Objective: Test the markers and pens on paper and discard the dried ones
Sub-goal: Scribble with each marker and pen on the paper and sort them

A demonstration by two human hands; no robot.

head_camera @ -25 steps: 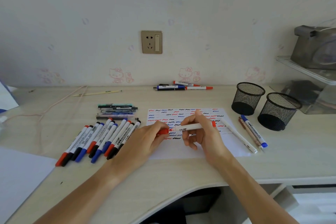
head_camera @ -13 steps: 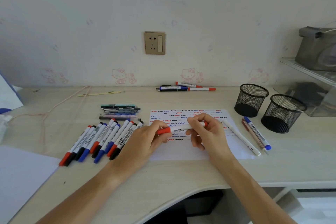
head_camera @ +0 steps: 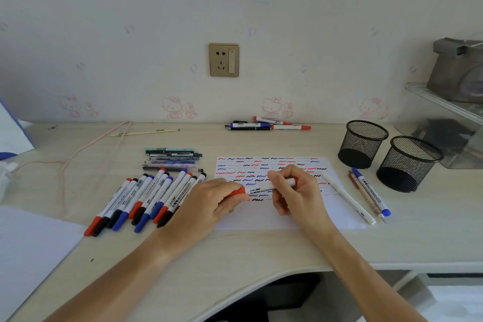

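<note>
Hands meet over the test paper (head_camera: 285, 219): our left hand (head_camera: 209, 204) pinches the red cap end of a red marker (head_camera: 261, 187), and our right hand (head_camera: 295, 191) curls its fingers round the white barrel. The marker lies level, just above the rows of squiggles.

We judge this to be the cap step, on or off we cannot tell. To do it well we keep the barrel steady in the right and move the cap straight along the marker's line, not twisting sideways.

Left of the paper lies a fanned row of markers (head_camera: 146, 198), with a stack of pens (head_camera: 172, 159) behind it. To the right, a few pens (head_camera: 366, 193) lie near two mesh cups (head_camera: 363, 144) on the bench (head_camera: 261, 251).
</note>
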